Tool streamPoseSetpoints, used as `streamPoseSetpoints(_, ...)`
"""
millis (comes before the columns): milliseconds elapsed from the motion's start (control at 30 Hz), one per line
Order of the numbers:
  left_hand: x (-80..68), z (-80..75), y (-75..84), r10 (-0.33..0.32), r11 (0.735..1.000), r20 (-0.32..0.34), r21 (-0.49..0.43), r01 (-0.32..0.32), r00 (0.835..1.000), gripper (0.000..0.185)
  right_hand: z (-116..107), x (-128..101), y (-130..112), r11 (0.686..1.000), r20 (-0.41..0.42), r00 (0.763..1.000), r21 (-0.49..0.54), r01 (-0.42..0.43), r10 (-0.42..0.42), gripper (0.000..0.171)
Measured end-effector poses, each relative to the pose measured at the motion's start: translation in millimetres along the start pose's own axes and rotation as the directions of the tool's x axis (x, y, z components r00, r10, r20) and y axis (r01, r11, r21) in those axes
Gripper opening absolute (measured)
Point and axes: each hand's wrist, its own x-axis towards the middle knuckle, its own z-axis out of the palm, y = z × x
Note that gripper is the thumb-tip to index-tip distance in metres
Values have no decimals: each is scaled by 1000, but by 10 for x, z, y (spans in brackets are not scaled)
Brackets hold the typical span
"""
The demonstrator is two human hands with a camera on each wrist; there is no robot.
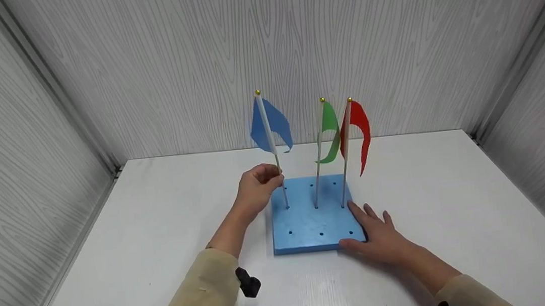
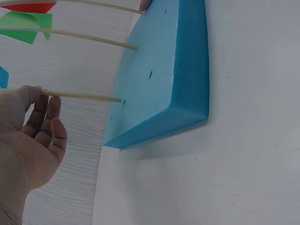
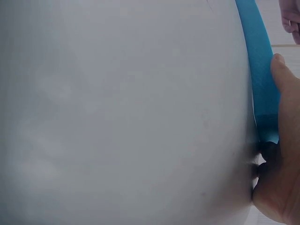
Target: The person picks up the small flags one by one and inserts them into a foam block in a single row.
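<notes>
A light blue foam block [image 1: 305, 223] with rows of small holes lies on the table. My left hand [image 1: 257, 187] pinches the thin wooden stick of a blue flag [image 1: 277, 122] between thumb and fingertips. The stick's lower end meets the left hole of the middle row; how deep it sits I cannot tell. Upright in that row stand a green flag [image 1: 329, 122] in the middle and a red flag [image 1: 360, 116] at the right. My right hand [image 1: 380, 238] rests against the block's front right corner, fingers spread, thumb at its front edge. The left wrist view shows the pinched stick [image 2: 82, 95].
The white table [image 1: 173, 224] stretches around the block. Wood-grain panels stand behind it [image 1: 193, 70] and on both sides. Gold beads top the flag sticks. Holes show in the block's front and back rows.
</notes>
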Motion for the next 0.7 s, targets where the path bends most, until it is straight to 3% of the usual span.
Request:
streamPoseSetpoints(400, -1, 39, -35, -22, 998, -4, 50, 22, 1000, 17, 9, 3, 0, 1000, 8, 1000, 0, -7, 7, 116)
streamPoseSetpoints(700, -22, 57, -99, -13, 999, 17, 36, 13, 1000, 18, -13, -10, 12, 1000, 11, 1000, 15, 7, -8, 115)
